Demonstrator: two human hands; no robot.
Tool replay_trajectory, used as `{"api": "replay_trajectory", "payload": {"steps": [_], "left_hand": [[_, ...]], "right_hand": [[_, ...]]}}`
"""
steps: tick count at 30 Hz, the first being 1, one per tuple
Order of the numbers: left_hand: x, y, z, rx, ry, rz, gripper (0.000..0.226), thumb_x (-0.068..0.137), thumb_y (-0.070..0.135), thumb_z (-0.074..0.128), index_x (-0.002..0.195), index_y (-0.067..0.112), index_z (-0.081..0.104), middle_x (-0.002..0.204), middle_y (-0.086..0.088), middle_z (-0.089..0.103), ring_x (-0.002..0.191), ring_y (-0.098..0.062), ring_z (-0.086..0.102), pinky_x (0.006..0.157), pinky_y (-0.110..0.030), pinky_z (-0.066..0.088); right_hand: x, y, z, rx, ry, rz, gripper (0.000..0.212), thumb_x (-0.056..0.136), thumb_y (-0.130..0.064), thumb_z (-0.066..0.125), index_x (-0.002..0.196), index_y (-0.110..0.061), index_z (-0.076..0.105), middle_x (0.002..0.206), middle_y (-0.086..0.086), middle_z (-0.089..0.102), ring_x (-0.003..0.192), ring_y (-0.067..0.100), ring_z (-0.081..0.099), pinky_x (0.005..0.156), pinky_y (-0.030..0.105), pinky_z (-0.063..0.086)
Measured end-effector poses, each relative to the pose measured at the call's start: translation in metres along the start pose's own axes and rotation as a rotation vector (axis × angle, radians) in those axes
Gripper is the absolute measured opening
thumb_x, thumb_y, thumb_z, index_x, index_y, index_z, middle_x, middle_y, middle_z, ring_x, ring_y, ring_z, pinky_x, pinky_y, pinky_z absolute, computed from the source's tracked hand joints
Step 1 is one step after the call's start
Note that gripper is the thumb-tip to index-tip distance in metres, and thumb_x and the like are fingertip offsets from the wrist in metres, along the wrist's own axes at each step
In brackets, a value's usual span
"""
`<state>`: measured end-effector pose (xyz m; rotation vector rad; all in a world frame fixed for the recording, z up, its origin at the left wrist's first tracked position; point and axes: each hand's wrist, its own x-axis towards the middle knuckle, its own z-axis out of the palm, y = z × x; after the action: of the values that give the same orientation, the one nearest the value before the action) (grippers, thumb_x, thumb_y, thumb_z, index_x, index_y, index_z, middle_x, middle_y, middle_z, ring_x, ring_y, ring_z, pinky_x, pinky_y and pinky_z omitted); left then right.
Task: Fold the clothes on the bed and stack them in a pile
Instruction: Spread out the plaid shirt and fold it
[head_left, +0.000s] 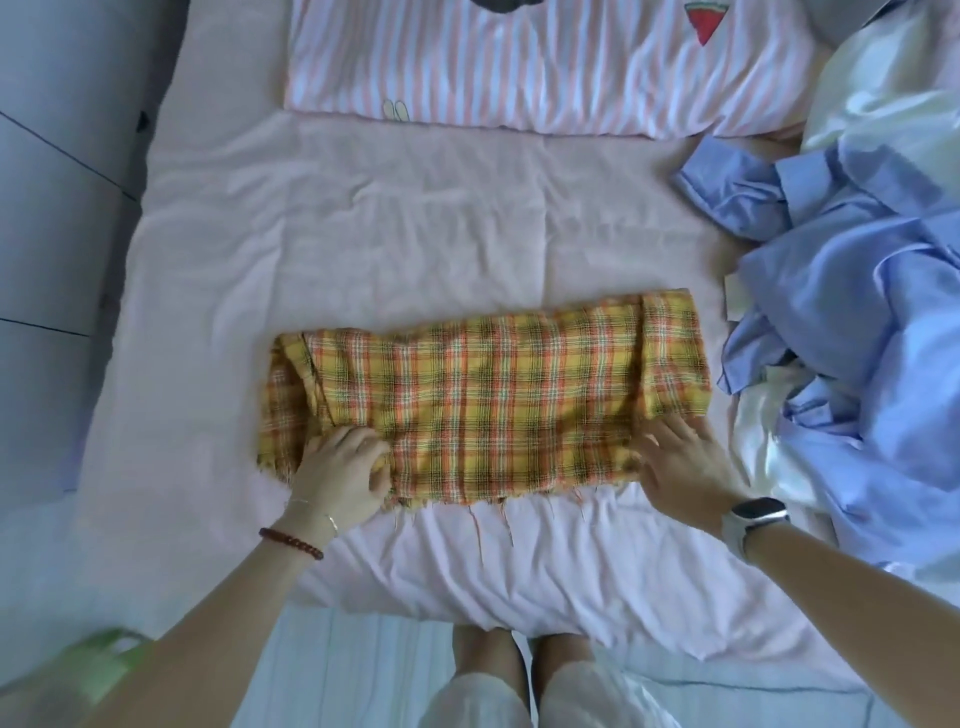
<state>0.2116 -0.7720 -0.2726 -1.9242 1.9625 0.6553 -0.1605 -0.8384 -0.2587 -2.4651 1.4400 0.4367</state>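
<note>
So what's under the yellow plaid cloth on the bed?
The yellow plaid cloth lies on the pink sheet, with loose threads trailing off its near edge. Anything beneath its folded layers is covered.

One plaid cloth (488, 395), one blue shirt (857, 322), one striped pillow (519, 78), two hands (343, 467).

The left hand (340, 462) is covering the near left corner of the plaid cloth (483, 395), its fingertips tucked out of sight. The blue shirt (852, 322) and cream garment (883, 93) are running off the right edge. The green object (109, 660) at lower left is blurring beyond recognition.
</note>
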Motion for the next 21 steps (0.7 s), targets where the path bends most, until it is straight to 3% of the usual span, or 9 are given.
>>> {"api": "replay_trajectory", "payload": {"steps": [2,5,7,10,12,14,16,19,21], "left_hand": [[0.003,0.013,0.0,-0.077,0.244,-0.048,0.028,0.08,0.017,0.065,0.107,0.009,0.066,0.123,-0.011,0.057,0.113,-0.033,0.052,0.09,-0.05,0.043],[0.018,0.022,-0.004,-0.342,0.48,-0.366,0.042,0.081,0.012,0.066,0.12,0.003,0.055,0.132,-0.021,0.046,0.121,-0.04,0.043,0.092,-0.055,0.041],[0.03,0.015,-0.006,-0.618,0.499,-0.623,0.052,0.086,0.019,0.062,0.131,0.0,0.043,0.136,-0.023,0.04,0.124,-0.04,0.039,0.098,-0.053,0.038],[0.037,-0.004,0.0,-0.931,0.375,-0.851,0.043,0.093,0.03,0.052,0.122,-0.001,0.048,0.119,-0.02,0.054,0.11,-0.038,0.051,0.089,-0.044,0.042],[0.035,-0.011,0.007,-0.951,0.36,-0.786,0.028,0.096,0.029,0.046,0.079,0.007,0.051,0.077,-0.01,0.053,0.081,-0.031,0.051,0.067,-0.034,0.038],[0.032,-0.016,0.009,-0.938,0.453,-0.717,0.037,0.098,0.021,0.042,0.063,0.017,0.031,0.06,0.0,0.034,0.06,-0.022,0.037,0.059,-0.029,0.025],[0.032,-0.019,0.007,-0.953,0.579,-0.685,0.033,0.099,0.016,0.04,0.067,0.012,0.032,0.059,0.005,0.03,0.053,-0.012,0.031,0.058,-0.027,0.024],[0.03,-0.021,-0.001,-0.897,0.824,-0.585,0.017,0.098,0.006,0.04,0.082,0.005,0.048,0.072,0.021,0.037,0.06,0.007,0.045,0.06,-0.02,0.028],[0.028,-0.024,0.003,-0.922,0.883,-0.62,0.018,0.097,0.004,0.039,0.1,-0.003,0.056,0.088,0.011,0.054,0.072,0.004,0.048,0.067,-0.016,0.032]], "right_hand": [[0.014,-0.022,-0.002,0.051,0.141,-0.007,0.021,0.073,-0.018,0.051,0.081,-0.009,0.069,0.087,0.01,0.066,0.079,0.031,0.064,0.066,0.043,0.05],[0.042,-0.058,-0.003,0.174,0.176,0.013,0.035,0.083,-0.021,0.042,0.106,-0.011,0.065,0.114,0.014,0.063,0.105,0.033,0.06,0.088,0.051,0.046],[0.061,-0.081,0.004,0.172,0.099,0.01,0.044,0.089,-0.023,0.044,0.132,-0.017,0.05,0.141,0.013,0.044,0.131,0.033,0.039,0.106,0.06,0.025],[0.087,-0.106,0.01,0.154,0.033,-0.032,0.056,0.094,-0.031,0.036,0.148,-0.027,0.02,0.157,0.007,0.011,0.144,0.03,0.007,0.111,0.06,0.001],[0.102,-0.118,0.011,0.144,0.023,-0.039,0.059,0.094,-0.033,0.034,0.148,-0.029,0.013,0.157,0.007,0.004,0.144,0.03,-0.001,0.109,0.062,-0.002],[0.114,-0.125,0.009,0.148,0.007,-0.024,0.058,0.094,-0.036,0.032,0.148,-0.03,0.012,0.157,0.007,0.003,0.144,0.031,-0.003,0.107,0.065,-0.003],[0.121,-0.129,0.009,0.138,-0.003,-0.003,0.057,0.095,-0.04,0.029,0.148,-0.03,0.011,0.157,0.007,0.003,0.144,0.031,-0.003,0.107,0.066,-0.004],[0.127,-0.133,0.009,0.13,0.002,0.003,0.056,0.095,-0.042,0.023,0.148,-0.032,0.009,0.157,0.008,0.003,0.144,0.031,-0.004,0.107,0.065,-0.005],[0.125,-0.135,0.01,0.126,0.01,-0.005,0.055,0.096,-0.041,0.023,0.148,-0.031,0.011,0.157,0.009,0.007,0.144,0.032,0.0,0.107,0.064,-0.003]]}}
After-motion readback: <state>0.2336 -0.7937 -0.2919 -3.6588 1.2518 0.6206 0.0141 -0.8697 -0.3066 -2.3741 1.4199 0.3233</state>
